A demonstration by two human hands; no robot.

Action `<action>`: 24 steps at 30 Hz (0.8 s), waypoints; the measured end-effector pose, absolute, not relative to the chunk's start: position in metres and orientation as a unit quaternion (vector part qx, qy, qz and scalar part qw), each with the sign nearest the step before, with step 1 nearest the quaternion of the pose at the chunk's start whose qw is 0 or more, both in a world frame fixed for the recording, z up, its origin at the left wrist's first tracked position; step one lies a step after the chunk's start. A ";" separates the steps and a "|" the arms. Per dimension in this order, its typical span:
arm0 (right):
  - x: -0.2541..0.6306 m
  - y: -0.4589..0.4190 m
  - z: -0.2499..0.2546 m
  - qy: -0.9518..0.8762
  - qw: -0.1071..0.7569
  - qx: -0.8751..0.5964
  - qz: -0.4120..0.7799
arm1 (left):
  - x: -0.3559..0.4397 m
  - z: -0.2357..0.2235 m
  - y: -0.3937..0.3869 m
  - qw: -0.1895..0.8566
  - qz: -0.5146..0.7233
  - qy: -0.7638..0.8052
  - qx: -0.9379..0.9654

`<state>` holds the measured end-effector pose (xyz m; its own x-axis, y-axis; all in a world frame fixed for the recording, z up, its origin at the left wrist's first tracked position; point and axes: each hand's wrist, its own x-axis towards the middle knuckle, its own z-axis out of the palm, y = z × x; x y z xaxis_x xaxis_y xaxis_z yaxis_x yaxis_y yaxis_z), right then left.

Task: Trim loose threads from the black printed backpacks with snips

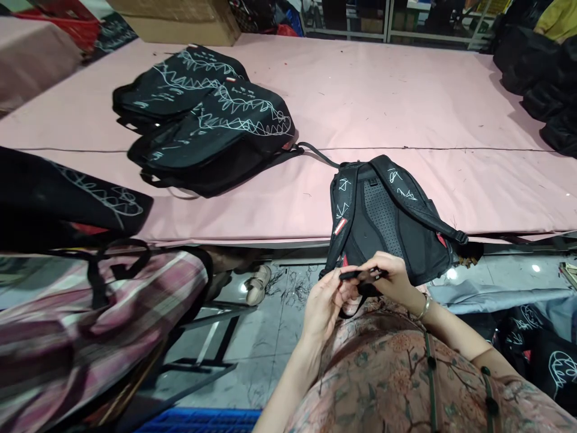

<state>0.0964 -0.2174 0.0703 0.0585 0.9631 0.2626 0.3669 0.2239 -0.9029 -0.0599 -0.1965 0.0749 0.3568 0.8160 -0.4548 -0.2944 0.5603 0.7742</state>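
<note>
A black backpack (pixel 387 219) with white scribble marks lies back-side up at the near edge of the pink table (pixel 406 108), hanging partly over the edge. My left hand (pixel 324 304) and my right hand (pixel 392 279) meet just below it. Both pinch a thin black strap (pixel 363 275) that comes off the backpack. A bracelet sits on my right wrist.
Two more black backpacks (pixel 207 120) with white tooth patterns lie stacked on the table's far left. Another black bag (pixel 58 198) rests at left on a striped pink cloth (pixel 90 319). Dark bags (pixel 541 78) pile up at far right. A cardboard box (pixel 180 18) stands behind.
</note>
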 end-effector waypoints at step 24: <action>0.105 -0.225 0.056 -0.684 0.345 -0.635 0.097 | -0.058 0.069 -0.198 0.615 0.408 0.531 0.417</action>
